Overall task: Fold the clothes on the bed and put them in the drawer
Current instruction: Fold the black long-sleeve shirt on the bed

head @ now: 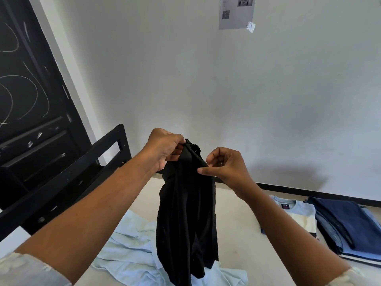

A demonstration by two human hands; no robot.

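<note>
While lifted, black garment (186, 213) in both hands.

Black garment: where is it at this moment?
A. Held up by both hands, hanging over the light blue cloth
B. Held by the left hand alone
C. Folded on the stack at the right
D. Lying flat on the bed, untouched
A: the left hand and right hand both pinch the top of the black garment, which hangs down above the crumpled light blue cloth on the bed.
</note>
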